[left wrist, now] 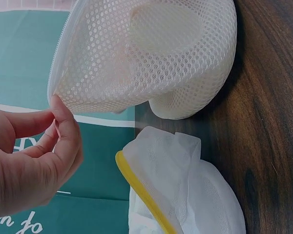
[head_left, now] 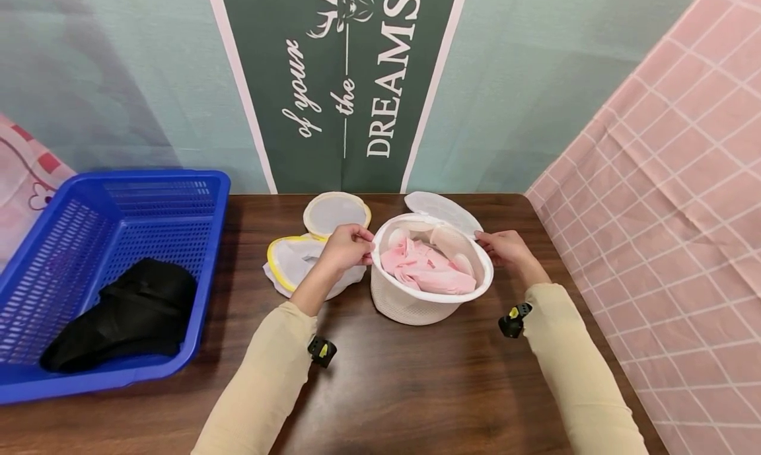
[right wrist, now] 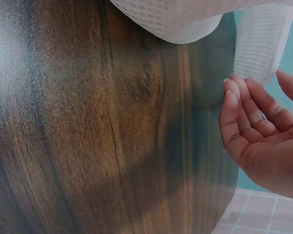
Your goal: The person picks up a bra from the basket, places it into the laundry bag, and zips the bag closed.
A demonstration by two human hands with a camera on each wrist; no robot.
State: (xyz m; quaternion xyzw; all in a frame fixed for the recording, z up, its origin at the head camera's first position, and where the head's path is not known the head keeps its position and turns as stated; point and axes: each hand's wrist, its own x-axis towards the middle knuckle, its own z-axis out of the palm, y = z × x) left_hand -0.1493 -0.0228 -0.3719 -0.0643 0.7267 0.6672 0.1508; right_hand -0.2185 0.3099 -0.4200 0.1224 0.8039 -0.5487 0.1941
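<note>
A white mesh laundry bag [head_left: 410, 306] stands on the table with its zipped lid [head_left: 446, 210] folded back behind it. Pink cloth [head_left: 428, 267] lies bunched inside, visible through the round opening. At the left of the rim, my left hand [head_left: 347, 250] pinches the edge between thumb and fingertips; the left wrist view shows the fingers [left wrist: 63, 114] at the zipper edge. My right hand [head_left: 505, 247] is at the right side, fingertips by the lid's edge. In the right wrist view its fingers bend loosely, with the thumb apart from them, beside the mesh lid [right wrist: 259, 53].
Two white mesh bags with yellow trim lie left of the laundry bag, a round one [head_left: 337, 214] behind a crumpled one [head_left: 297, 257]. A blue plastic basket [head_left: 205, 270] at the left holds black cloth [head_left: 137, 310]. Hanging fabric borders the table's back and right.
</note>
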